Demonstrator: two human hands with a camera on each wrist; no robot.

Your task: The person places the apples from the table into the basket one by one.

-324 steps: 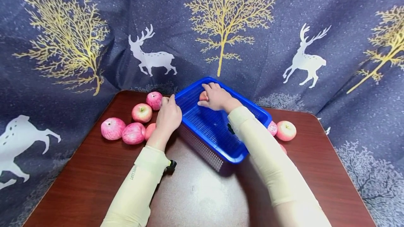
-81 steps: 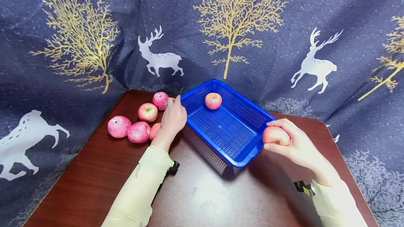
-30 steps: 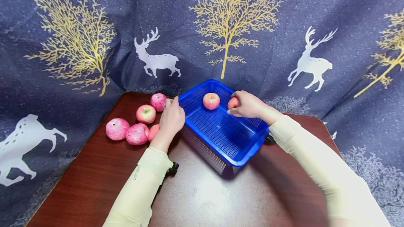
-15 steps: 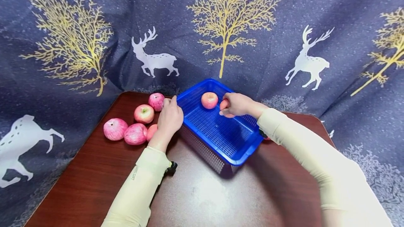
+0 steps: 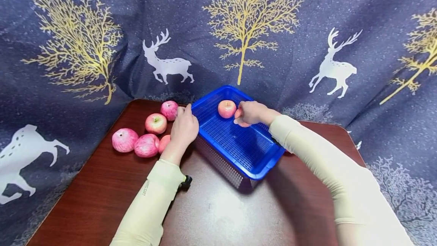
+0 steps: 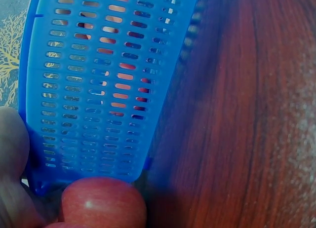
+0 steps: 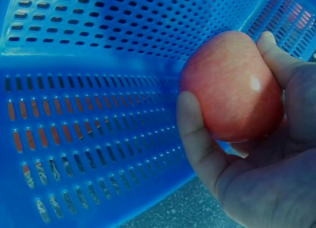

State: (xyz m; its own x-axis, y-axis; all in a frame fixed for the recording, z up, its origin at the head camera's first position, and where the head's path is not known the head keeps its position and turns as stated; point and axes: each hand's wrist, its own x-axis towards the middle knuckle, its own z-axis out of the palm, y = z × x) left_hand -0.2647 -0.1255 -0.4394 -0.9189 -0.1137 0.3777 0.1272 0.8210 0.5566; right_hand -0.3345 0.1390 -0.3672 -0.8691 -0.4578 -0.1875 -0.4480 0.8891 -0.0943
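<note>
A blue perforated plastic basket (image 5: 218, 141) stands at an angle on the table. At its left corner my left hand (image 5: 184, 126) grips the rim; in the left wrist view the thumb (image 6: 11, 144) lies against that edge. Inside the basket my right hand (image 5: 253, 112) holds an apple (image 7: 232, 85), fingers and thumb curled round its sides. Another apple (image 5: 227, 109), pinkish with its stem up, sits at the basket's far end, right beside the held one. A red apple (image 6: 103, 203) is close below the left hand, against the basket's end.
Several more apples lie left of the basket, among them a striped apple (image 5: 124, 140) and a yellowish-red apple (image 5: 156, 123). Part of a further apple (image 5: 288, 151) shows under the right sleeve. A dark patterned cloth (image 5: 164, 18) hangs behind the brown table (image 5: 218, 212).
The first apple was released in the basket's far end. My right hand took another apple from the right, carried it in and moved it left beside the first. The left hand stayed put.
</note>
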